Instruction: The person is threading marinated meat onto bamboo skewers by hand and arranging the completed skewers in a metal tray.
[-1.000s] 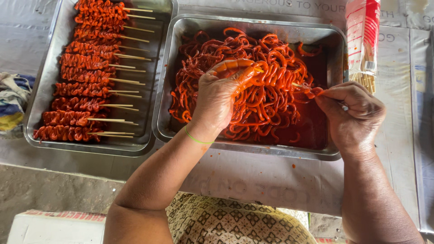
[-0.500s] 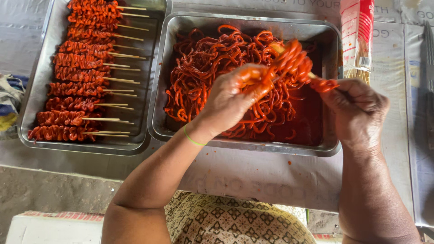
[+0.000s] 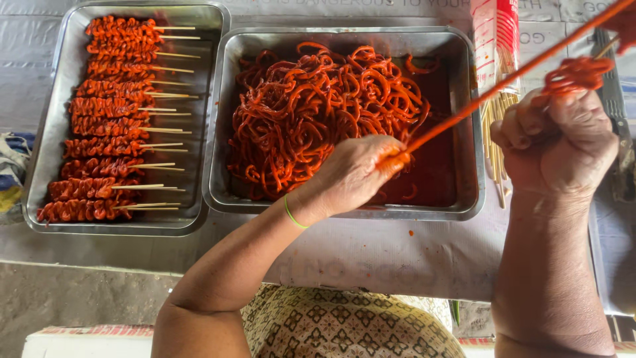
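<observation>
My left hand [image 3: 358,174] pinches the lower end of a long orange-red marinated strip [image 3: 490,96], stretched taut up to the right. My right hand [image 3: 563,142] grips a wooden skewer [image 3: 606,48] with part of the strip coiled on it [image 3: 573,74], out past the right edge of the tray. Below the left hand is a steel tray [image 3: 467,199] full of tangled red strips [image 3: 318,109] in red marinade.
A second steel tray [image 3: 46,139] at the left holds several finished skewers of folded red meat [image 3: 109,126]. A red-and-white pack of bare bamboo skewers [image 3: 497,53] lies right of the main tray. Grey printed plastic sheeting [image 3: 371,255] covers the table.
My right hand has moved right and away from the tray, drawing the strip out straight. My left hand slid down to hold the strip's lower end over the tray.
</observation>
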